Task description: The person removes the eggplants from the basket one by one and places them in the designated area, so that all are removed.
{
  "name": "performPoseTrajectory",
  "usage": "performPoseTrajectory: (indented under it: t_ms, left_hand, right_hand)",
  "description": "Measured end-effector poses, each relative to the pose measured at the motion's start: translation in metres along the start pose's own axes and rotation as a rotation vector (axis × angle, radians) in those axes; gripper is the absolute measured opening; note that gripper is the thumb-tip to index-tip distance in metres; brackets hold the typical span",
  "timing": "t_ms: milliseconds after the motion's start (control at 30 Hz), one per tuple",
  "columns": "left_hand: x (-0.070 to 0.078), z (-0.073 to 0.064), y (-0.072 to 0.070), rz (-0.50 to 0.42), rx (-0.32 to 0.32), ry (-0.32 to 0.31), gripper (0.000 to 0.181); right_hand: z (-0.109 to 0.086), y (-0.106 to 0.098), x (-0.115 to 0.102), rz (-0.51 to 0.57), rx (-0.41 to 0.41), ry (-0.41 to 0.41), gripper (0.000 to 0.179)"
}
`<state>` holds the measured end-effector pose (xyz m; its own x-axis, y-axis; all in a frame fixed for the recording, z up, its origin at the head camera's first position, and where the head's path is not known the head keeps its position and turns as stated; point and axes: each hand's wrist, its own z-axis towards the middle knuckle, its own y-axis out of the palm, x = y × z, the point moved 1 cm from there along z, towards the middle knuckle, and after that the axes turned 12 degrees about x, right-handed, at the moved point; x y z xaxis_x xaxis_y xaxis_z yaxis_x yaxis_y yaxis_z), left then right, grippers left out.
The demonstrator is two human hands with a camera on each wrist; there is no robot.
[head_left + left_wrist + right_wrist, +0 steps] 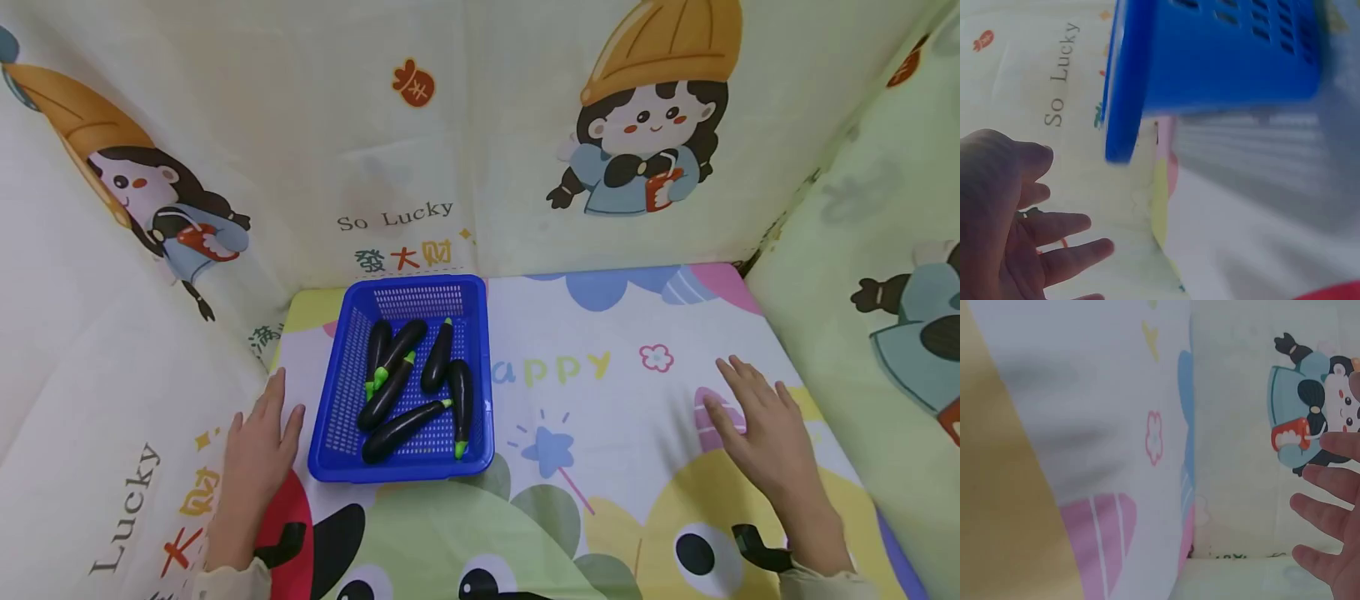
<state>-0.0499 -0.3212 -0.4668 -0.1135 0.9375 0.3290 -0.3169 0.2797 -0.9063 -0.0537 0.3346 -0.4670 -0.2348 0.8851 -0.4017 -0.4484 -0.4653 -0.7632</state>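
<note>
A blue plastic basket [318,442] with slotted walls stands on the left half of the table. Several dark eggplants [397,432] with green stem ends lie in it. To the left of the basket is my left hand [258,454], fingers extended and apart from the rim. In the left wrist view, the basket's outer wall [1229,69] rises close beside that left hand [1016,219]. My right hand [768,437] is over the right side of the table, fingers spread, holding nothing. The right wrist view shows its fingers [1322,512] spread at the right edge.
A printed cloth [555,333] with cartoon animals and lettering covers the table. Cloth-covered walls [517,167] with cartoon figures stand behind it and on both sides. Black straps [761,550] are around both wrists.
</note>
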Motion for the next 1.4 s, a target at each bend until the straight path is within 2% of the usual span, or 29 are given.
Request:
performPoseTrajectory:
  t_ms: [200,367,667,1000,1133,1233,1400]
  left_hand:
    - [0.009,-0.003,0.005,-0.090,-0.046,-0.117,0.069]
    - [0.017,-0.009,0.011,-0.152,-0.086,-0.221,0.068]
    - [0.029,-0.017,0.021,-0.325,-0.033,-0.332,0.056]
    - [0.029,-0.014,0.024,-0.435,-0.016,-0.485,0.048]
    - [0.027,-0.011,0.025,-0.540,-0.005,-0.584,0.046]
    - [0.027,-0.009,0.023,-0.599,-0.021,-0.661,0.046]
    - [0.026,-0.009,0.021,-0.615,-0.044,-0.696,0.046]
  right_hand:
    - [-0.003,0.011,-0.016,0.069,0.093,-0.002,0.057]
    - [-0.003,0.022,-0.033,0.124,0.135,0.010,0.057]
    - [-0.001,0.044,-0.056,0.235,0.202,-0.060,0.057]
    - [-0.003,0.069,-0.081,0.316,0.165,-0.087,0.054]
    - [-0.001,0.073,-0.090,0.362,0.150,-0.070,0.055]
    - [0.002,0.077,-0.097,0.389,0.138,-0.066,0.056]
    - [0.006,0.086,-0.108,0.415,0.128,-0.111,0.057]
